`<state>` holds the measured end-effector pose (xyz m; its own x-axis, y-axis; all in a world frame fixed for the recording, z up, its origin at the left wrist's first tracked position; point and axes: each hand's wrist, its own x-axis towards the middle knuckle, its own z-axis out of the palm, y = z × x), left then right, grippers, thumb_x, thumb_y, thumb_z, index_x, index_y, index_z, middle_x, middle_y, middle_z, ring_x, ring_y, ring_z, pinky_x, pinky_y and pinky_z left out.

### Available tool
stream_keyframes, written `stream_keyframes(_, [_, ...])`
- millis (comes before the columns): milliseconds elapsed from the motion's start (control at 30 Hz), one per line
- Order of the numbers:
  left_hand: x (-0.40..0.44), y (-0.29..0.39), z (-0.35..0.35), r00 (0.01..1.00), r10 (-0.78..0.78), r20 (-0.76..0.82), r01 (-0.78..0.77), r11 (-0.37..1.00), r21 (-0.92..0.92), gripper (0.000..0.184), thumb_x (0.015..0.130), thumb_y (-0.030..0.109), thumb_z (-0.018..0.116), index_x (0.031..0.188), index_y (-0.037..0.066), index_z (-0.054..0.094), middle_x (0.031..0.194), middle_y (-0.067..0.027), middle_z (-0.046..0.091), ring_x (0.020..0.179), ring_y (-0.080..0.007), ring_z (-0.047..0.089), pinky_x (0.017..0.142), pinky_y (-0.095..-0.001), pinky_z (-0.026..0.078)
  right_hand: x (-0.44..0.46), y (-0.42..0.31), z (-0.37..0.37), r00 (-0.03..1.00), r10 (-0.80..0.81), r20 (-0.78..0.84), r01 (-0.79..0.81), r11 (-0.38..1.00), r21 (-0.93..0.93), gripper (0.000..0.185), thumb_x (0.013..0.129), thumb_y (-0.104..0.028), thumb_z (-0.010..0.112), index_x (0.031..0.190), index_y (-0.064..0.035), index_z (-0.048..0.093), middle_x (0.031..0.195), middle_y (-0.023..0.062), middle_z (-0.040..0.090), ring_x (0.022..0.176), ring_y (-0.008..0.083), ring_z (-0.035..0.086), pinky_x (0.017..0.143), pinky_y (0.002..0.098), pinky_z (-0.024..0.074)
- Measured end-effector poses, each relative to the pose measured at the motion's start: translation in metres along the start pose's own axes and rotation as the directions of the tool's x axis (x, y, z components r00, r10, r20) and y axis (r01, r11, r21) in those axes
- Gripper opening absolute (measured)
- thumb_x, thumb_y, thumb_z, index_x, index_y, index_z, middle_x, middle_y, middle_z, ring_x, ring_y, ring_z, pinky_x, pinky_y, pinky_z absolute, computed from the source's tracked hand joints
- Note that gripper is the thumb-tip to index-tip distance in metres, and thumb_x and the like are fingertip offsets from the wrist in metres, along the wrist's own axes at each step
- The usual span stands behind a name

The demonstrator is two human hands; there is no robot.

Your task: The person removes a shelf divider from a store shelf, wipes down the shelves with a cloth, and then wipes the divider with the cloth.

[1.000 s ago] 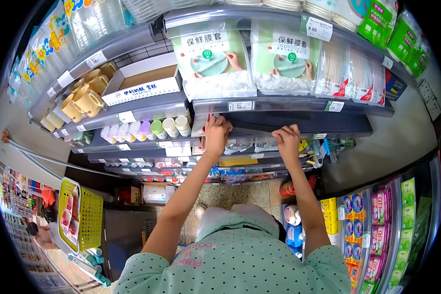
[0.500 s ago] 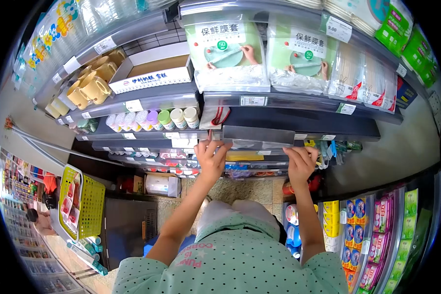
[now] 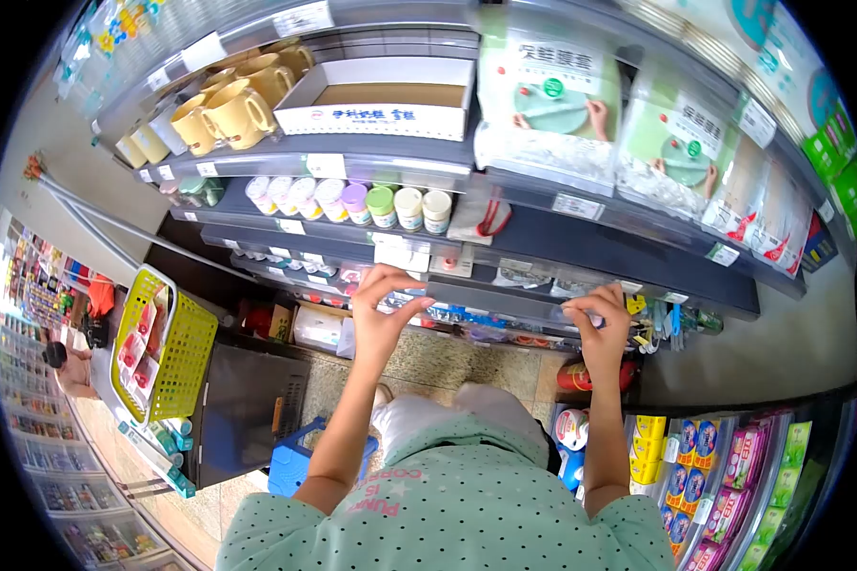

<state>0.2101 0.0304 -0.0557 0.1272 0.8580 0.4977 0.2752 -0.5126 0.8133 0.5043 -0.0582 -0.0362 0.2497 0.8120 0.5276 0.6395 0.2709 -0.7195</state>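
A narrow dark grey panel point(image 3: 498, 298) spans the gap between my two hands, in front of the lower shelves. My left hand point(image 3: 383, 312) has its thumb and index finger at the panel's left end, curled around that edge. At the right end, my right hand point(image 3: 600, 324) pinches with thumb and index finger, the other fingers bent. Just above the panel lies a dark shelf board point(image 3: 581, 238) with a greyish packet with a red cord point(image 3: 486, 217) at its left. Small lidded jars point(image 3: 381, 205) stand in a row farther left.
Yellow mugs point(image 3: 236, 112) and an open white carton point(image 3: 376, 119) fill the upper left shelf; bagged plastic-wrap covers point(image 3: 550, 105) sit right of them. A yellow-green basket point(image 3: 176, 352) stands left. Boxed goods point(image 3: 695, 457) line the lower right. A red cylinder point(image 3: 590, 374) stands near the floor.
The view has turned left and come nearer the shelves, so jars and mugs appear farther right. Both hands sit slightly lower in view, the panel still between them and tilted more.
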Motion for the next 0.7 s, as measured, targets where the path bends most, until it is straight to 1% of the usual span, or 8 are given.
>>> stream_keyframes(100, [-0.007,-0.009,-0.028,0.991,-0.136,-0.007,0.134,0.981,-0.138,0.022,0.064,-0.003,0.084,0.082,0.003,0.075,0.085,-0.0029,0.065,0.088,-0.0162,0.058,0.082,-0.0310,0.043,0.005,-0.012,0.023,0.997,0.023,0.068,-0.026,0.999,0.046,0.010,0.068,-0.003,0.079,0.077,-0.0038,0.074,0.071,0.0047,0.062,0.078,0.0216,0.049,0.072,0.0335,0.0401])
stream_keyframes(133, [-0.008,-0.006,-0.038,0.986,-0.167,-0.019,0.164,0.980,-0.115,0.018,0.065,-0.005,0.083,0.079,0.002,0.075,0.084,-0.0021,0.063,0.087,-0.0148,0.057,0.082,-0.0298,0.043,0.007,-0.019,0.033,0.996,0.020,0.090,-0.025,0.998,0.050,0.010,0.068,-0.003,0.079,0.076,-0.0039,0.074,0.071,0.0046,0.063,0.078,0.0215,0.049,0.072,0.0334,0.0401])
stream_keyframes(233, [-0.012,-0.017,-0.074,0.978,-0.200,-0.056,0.195,0.977,-0.092,0.018,0.065,-0.005,0.082,0.079,0.002,0.075,0.084,-0.0024,0.063,0.086,-0.0152,0.057,0.081,-0.0298,0.043,0.013,-0.033,0.067,0.986,0.010,0.166,-0.022,0.997,0.073,0.010,0.068,-0.002,0.078,0.076,-0.0039,0.074,0.070,0.0049,0.063,0.077,0.0216,0.049,0.073,0.0330,0.0399])
stream_keyframes(400, [-0.021,-0.029,-0.146,0.951,-0.222,-0.215,0.209,0.974,-0.082,0.017,0.066,-0.003,0.083,0.079,0.002,0.073,0.084,-0.0022,0.062,0.086,-0.0156,0.055,0.080,-0.0302,0.042,0.025,-0.080,0.135,0.951,-0.045,0.305,-0.005,0.987,0.162,0.009,0.069,-0.001,0.077,0.078,-0.0030,0.074,0.071,0.0054,0.063,0.077,0.0216,0.051,0.074,0.0329,0.0401])
stream_keyframes(433, [-0.023,-0.028,-0.161,0.936,-0.251,-0.246,0.241,0.968,-0.071,0.016,0.067,-0.002,0.083,0.078,0.002,0.073,0.083,-0.0023,0.061,0.086,-0.0162,0.055,0.081,-0.0305,0.042,0.029,-0.088,0.150,0.943,-0.060,0.328,0.000,0.984,0.179,0.009,0.069,-0.001,0.077,0.078,-0.0028,0.074,0.072,0.0055,0.064,0.078,0.0216,0.051,0.074,0.0329,0.0402])
stream_keyframes(500, [-0.030,-0.028,-0.191,0.929,-0.215,-0.303,0.217,0.976,-0.026,0.015,0.068,-0.001,0.082,0.079,0.002,0.073,0.082,-0.0028,0.060,0.086,-0.0168,0.055,0.082,-0.0306,0.041,0.032,-0.103,0.180,0.920,-0.100,0.380,0.013,0.974,0.227,0.010,0.070,-0.002,0.077,0.079,-0.0021,0.074,0.074,0.0062,0.064,0.079,0.0219,0.053,0.076,0.0331,0.0410])
stream_keyframes(600, [-0.043,-0.026,-0.230,0.886,-0.254,-0.387,0.277,0.961,0.004,0.014,0.069,0.001,0.082,0.079,0.002,0.073,0.082,-0.0031,0.060,0.086,-0.0172,0.054,0.082,-0.0308,0.041,0.034,-0.121,0.222,0.878,-0.151,0.454,0.017,0.959,0.284,0.009,0.071,-0.003,0.077,0.079,-0.0019,0.073,0.075,0.0068,0.065,0.080,0.0224,0.055,0.080,0.0328,0.0418])
stream_keyframes(700, [-0.053,-0.026,-0.260,0.860,-0.245,-0.447,0.303,0.951,0.062,0.013,0.069,0.002,0.082,0.078,0.002,0.072,0.082,-0.0031,0.060,0.085,-0.0172,0.054,0.082,-0.0307,0.041,0.031,-0.136,0.255,0.831,-0.170,0.529,-0.002,0.951,0.308,0.010,0.071,-0.003,0.077,0.080,-0.0018,0.073,0.076,0.0069,0.066,0.080,0.0223,0.056,0.081,0.0323,0.0420])
